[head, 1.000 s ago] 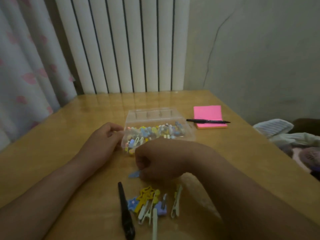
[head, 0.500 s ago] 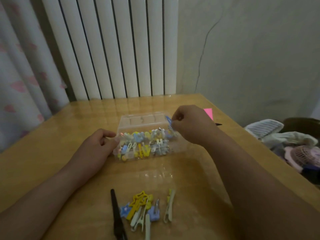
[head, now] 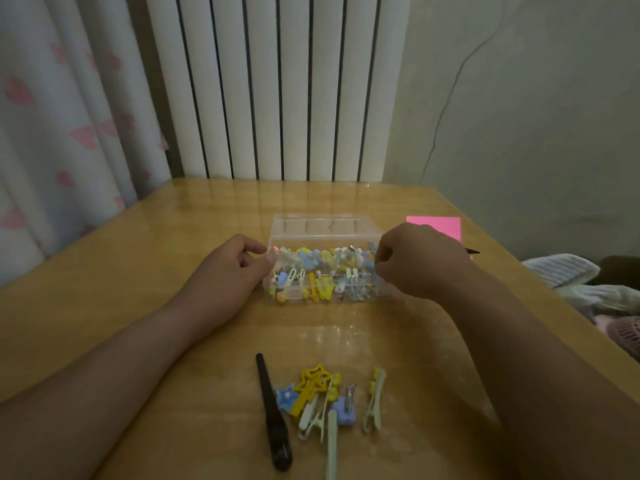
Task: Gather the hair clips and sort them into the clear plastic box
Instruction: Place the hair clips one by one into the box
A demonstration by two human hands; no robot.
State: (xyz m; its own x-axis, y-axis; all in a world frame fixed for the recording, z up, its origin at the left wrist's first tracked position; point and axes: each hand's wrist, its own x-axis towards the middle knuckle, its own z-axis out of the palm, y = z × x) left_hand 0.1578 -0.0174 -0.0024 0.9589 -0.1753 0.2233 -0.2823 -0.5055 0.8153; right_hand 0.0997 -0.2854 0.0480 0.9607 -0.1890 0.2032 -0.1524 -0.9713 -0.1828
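Observation:
The clear plastic box stands mid-table, its lid open at the back, filled with several small blue, yellow and white hair clips. My left hand grips its left end with thumb and fingers. At the box's right end my right hand is closed, pinching a small blue hair clip at the rim. Several loose clips lie near the front edge: a long black clip, a yellow star clip, a blue star clip, a pale green clip.
A pink sticky-note pad and a black pen lie behind my right hand. A white radiator and a curtain stand behind the wooden table. Clothes and a pink fan sit off the right edge.
My right hand lifted a blue clip from the loose pile near the front and carried it to the right end of the box. My left hand stayed on the box.

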